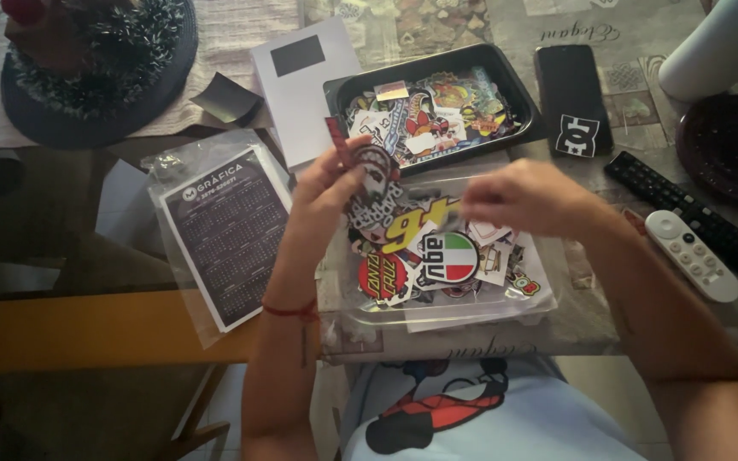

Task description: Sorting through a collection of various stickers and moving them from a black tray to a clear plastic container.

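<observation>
Glass-topped surface (pixel 61 213) under a patterned cloth (pixel 557 333) at the near edge, cluttered all over. Left hand (pixel 330 183) raised above the middle of the surface, fingers pinched shut on a dark red and white sticker (pixel 371 171). Right hand (pixel 527 201) just beside it, fingers curled together over a clear plastic bag (pixel 446 282) full of stickers; what exactly sits between those fingertips blurred, cannot tell. Bag lying near the front edge, with a round red sticker (pixel 383 277) and a round green, white and red one (pixel 452 259) showing through. Behind the hands, toward the far edge, a black tray (pixel 510 85) holding more stickers. White envelope (pixel 301 90) touching the tray's left side. Dark calendar card (pixel 228 230) in a clear sleeve near the left front edge. Black phone (pixel 572 98) right of the tray, then a black remote (pixel 694 218) and a white remote (pixel 692 254) toward the right edge. Red string bracelet (pixel 288 312) on the left wrist.
</observation>
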